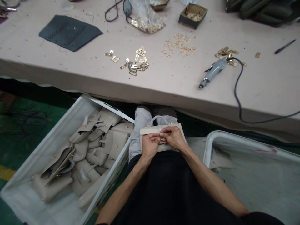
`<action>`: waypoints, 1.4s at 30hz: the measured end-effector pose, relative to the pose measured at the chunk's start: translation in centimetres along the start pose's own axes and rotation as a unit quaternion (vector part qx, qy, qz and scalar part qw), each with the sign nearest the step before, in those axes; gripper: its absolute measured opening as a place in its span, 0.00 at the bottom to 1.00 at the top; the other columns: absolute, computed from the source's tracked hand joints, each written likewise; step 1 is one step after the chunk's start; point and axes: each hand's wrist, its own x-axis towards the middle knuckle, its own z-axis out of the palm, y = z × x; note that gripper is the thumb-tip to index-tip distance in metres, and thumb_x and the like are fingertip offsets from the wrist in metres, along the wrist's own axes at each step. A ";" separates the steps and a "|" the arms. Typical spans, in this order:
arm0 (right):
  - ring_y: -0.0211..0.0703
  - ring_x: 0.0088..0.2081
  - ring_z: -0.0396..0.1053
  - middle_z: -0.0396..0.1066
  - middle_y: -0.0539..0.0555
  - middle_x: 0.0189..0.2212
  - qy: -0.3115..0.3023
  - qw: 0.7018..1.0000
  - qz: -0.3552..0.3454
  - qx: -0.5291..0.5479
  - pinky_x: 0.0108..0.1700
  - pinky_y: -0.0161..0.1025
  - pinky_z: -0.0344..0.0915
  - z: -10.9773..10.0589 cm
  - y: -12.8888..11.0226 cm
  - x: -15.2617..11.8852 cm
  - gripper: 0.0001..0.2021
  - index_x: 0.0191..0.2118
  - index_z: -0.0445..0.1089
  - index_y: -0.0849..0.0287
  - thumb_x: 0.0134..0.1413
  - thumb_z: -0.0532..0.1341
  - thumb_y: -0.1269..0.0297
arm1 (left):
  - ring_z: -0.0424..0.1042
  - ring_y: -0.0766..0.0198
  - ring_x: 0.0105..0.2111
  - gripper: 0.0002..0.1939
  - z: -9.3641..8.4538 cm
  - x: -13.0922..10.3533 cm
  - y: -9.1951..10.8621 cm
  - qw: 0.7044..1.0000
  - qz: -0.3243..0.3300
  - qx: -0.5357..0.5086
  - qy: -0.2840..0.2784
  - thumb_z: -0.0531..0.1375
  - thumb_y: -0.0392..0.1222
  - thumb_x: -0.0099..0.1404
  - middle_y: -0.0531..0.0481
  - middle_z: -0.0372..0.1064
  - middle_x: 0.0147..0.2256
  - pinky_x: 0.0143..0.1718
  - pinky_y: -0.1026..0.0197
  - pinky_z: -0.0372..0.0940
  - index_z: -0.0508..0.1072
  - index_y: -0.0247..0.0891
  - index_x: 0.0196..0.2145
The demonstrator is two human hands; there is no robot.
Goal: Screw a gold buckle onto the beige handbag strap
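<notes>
A cream handbag (147,131) with a top handle rests across my lap, its front flap facing me. At the middle of the flap, my left hand (150,144) has its fingers closed around the edge of a small metal clasp (161,140). From the other side my right hand (172,137) pinches at the same clasp, its fingertips meeting those of the left. The fingers cover most of the clasp, so I cannot tell how it sits on the flap.
A bin (103,193) at my left holds several cream bags (93,150); another bin (211,140) stands at right. On the table (77,72) lie a corded electric screwdriver (214,73), gold plates (138,64), tiny screws (180,45), a small box (193,15) and a dark sheet (69,31).
</notes>
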 end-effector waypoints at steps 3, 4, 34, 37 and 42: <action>0.42 0.21 0.70 0.74 0.54 0.22 -0.015 0.999 0.006 0.029 0.23 0.38 0.72 -0.1 -0.2 0.1 0.12 0.31 0.77 0.61 0.47 0.72 0.56 | 0.82 0.55 0.29 0.13 0.0 0.1 -0.1 1.000 0.004 -0.008 -0.003 0.68 0.35 0.53 0.41 0.83 0.31 0.34 0.57 0.79 0.80 0.29 0.39; 0.42 0.21 0.70 0.73 0.54 0.22 -0.017 0.999 0.005 0.032 0.23 0.38 0.72 -0.2 -0.2 0.1 0.13 0.31 0.77 0.61 0.47 0.72 0.56 | 0.82 0.55 0.29 0.13 0.0 0.1 -0.1 1.000 0.000 -0.014 -0.005 0.67 0.34 0.53 0.41 0.82 0.30 0.34 0.56 0.80 0.80 0.29 0.39; 0.46 0.42 0.71 0.72 0.55 0.42 -0.115 0.916 -0.266 -0.278 0.44 0.41 0.67 -2.3 -1.1 -2.3 0.10 0.43 0.77 0.57 0.55 0.67 0.73 | 0.79 0.58 0.25 0.30 0.9 -0.9 1.6 0.994 -0.069 -0.068 0.055 0.70 0.33 0.44 0.46 0.80 0.26 0.29 0.59 0.77 0.77 0.29 0.49; 0.48 0.45 0.70 0.71 0.57 0.46 -0.107 0.888 -0.294 -0.337 0.46 0.43 0.67 -2.5 -0.8 -2.9 0.12 0.47 0.75 0.56 0.56 0.69 0.71 | 0.80 0.57 0.25 0.26 1.1 -0.8 2.0 0.994 -0.073 -0.072 0.043 0.69 0.33 0.45 0.45 0.80 0.26 0.28 0.59 0.76 0.79 0.27 0.45; 0.48 0.43 0.70 0.72 0.59 0.41 -0.062 0.869 -0.338 -0.355 0.46 0.43 0.65 -2.2 0.0 -2.6 0.09 0.44 0.75 0.58 0.71 0.57 0.67 | 0.80 0.58 0.27 0.17 0.8 -0.5 1.9 0.994 -0.089 -0.050 0.029 0.68 0.38 0.50 0.40 0.81 0.30 0.32 0.59 0.77 0.82 0.26 0.38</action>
